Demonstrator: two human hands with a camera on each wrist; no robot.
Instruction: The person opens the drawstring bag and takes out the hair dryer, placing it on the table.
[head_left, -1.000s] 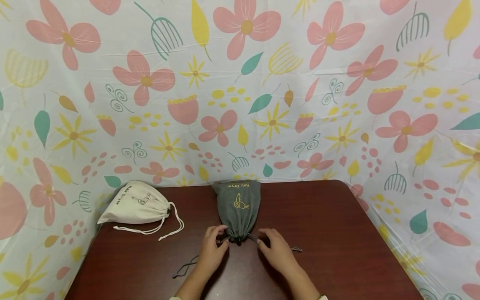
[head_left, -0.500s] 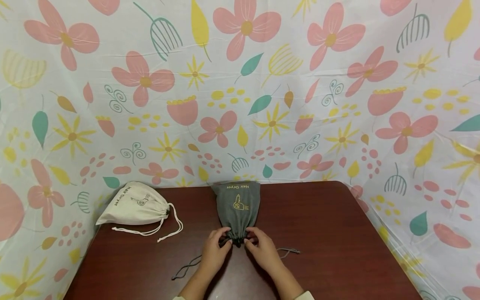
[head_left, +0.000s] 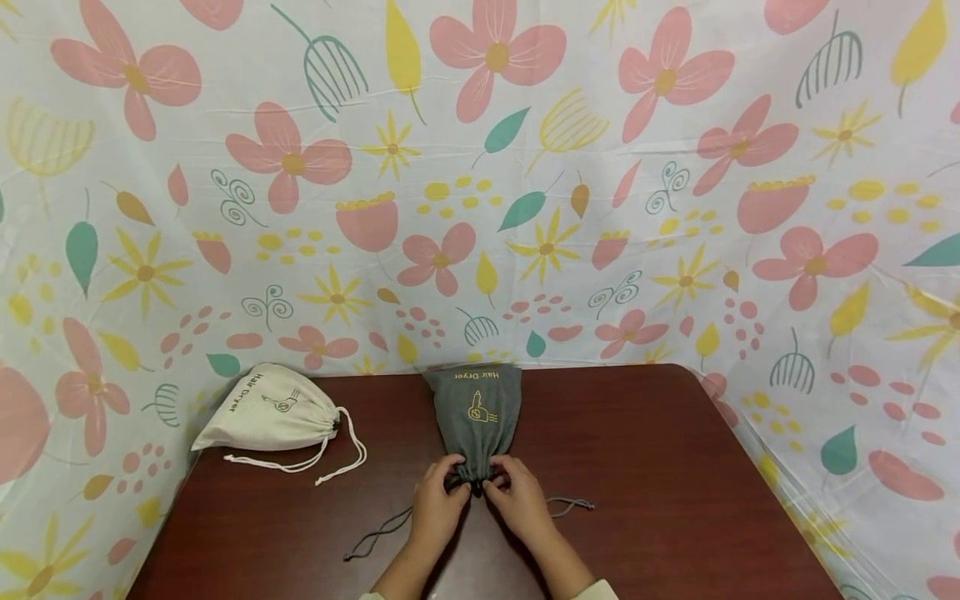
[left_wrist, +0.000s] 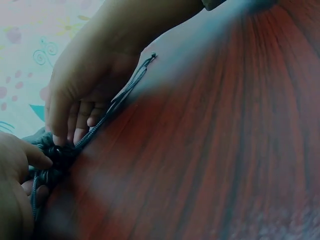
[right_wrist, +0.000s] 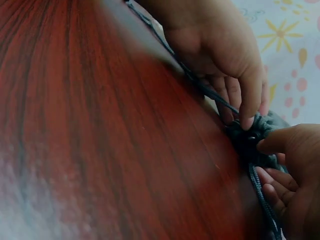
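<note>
A dark grey drawstring bag (head_left: 477, 417), printed "Hair Dryer" with a yellow dryer picture, lies flat with its gathered mouth towards me. My left hand (head_left: 438, 507) pinches the left side of that mouth between thumb and fingers. On the right side, my right hand (head_left: 517, 504) pinches it in the same way. Both wrist views show the thumbs at the puckered cloth (right_wrist: 252, 137), close to the small opening. Grey cords (head_left: 378, 533) trail out on the left, and more cord (head_left: 573, 503) on the right, partly hidden behind the hands.
A cream drawstring bag (head_left: 281, 412) with the same kind of print lies at the table's back left, its white cords (head_left: 330, 458) loose. The dark red wooden table (head_left: 660, 500) ends against a flower-patterned curtain (head_left: 540, 283) at the back and sides.
My right hand has moved left from beside the cord to the bag's mouth and now pinches it. The left hand has closed in slightly to the right. The bag has stayed put.
</note>
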